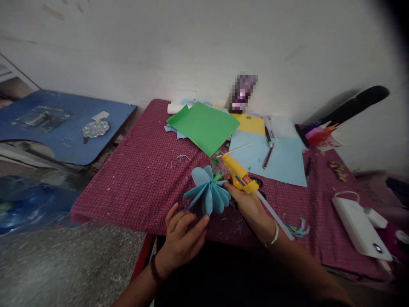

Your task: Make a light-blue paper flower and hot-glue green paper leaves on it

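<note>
Table under a magenta checked cloth (121, 183): spans the middle, strewn with paper scraps.
Light-blue rectangular paper sheet (284, 164): lies flat, right of centre.
Green rectangular paper sheet (206, 128): lies farther left, bent up at the left corner.
Right hand (251, 207): grips a yellow plastic glue gun (234, 170), with fingertips at the right-side petals of a light-blue, many-petalled paper flower (207, 194).
Left hand (183, 232): unclenched, with fingers spread and slightly bent; touches or nearly touches the lowest petals, impossible to tell which.
Flower: sits between the hands, above the table's near edge.
Glue gun: points toward the green sheet; trails a long white stick (275, 215).
Slim dark-red pencil (269, 157): lies aslant on the light-blue sheet.
</note>
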`<state>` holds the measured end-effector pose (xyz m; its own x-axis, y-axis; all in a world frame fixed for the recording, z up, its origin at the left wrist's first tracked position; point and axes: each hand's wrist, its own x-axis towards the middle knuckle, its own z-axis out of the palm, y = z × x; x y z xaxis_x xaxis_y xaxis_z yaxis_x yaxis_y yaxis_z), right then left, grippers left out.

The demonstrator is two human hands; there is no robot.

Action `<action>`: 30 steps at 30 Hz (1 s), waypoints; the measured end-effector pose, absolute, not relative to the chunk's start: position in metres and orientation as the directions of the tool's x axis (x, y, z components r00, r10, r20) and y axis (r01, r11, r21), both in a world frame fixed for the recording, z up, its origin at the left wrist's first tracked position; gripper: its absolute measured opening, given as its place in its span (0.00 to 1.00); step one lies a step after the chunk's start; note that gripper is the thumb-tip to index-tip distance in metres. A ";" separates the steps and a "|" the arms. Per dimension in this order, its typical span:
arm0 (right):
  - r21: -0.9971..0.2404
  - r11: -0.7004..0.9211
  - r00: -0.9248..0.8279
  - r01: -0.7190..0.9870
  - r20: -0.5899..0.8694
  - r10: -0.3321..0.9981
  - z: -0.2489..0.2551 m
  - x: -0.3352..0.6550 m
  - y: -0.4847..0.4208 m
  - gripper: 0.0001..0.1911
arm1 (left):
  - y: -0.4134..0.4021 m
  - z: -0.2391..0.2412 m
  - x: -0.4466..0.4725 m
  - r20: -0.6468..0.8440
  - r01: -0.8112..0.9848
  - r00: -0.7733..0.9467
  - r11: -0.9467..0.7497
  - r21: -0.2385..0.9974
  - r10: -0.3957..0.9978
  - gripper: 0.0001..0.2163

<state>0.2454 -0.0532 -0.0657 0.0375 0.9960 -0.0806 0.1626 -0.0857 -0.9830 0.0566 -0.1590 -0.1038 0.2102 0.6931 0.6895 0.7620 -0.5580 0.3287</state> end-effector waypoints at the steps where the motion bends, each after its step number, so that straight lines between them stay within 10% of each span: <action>1: -0.983 -0.074 0.039 0.165 -0.069 0.997 -0.066 0.246 -0.054 0.11 | -0.159 -0.104 0.057 0.682 0.763 0.214 -0.555 0.330 0.699 0.14; 22: -0.982 0.119 -0.087 0.147 0.107 0.990 -0.070 0.248 -0.061 0.05 | -0.133 -0.108 0.051 0.712 0.805 0.178 -0.516 0.291 0.679 0.07; 30: -0.979 0.152 -0.101 0.134 0.139 0.985 -0.073 0.248 -0.061 0.06 | -0.134 -0.081 0.053 0.455 0.691 0.159 -0.428 0.582 0.876 0.20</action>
<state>0.2480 -0.0615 -0.0726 -0.1005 0.9852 0.1388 0.1342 0.1516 -0.9793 0.0530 -0.1341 -0.0808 0.1592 0.8762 0.4549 0.6912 -0.4279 0.5824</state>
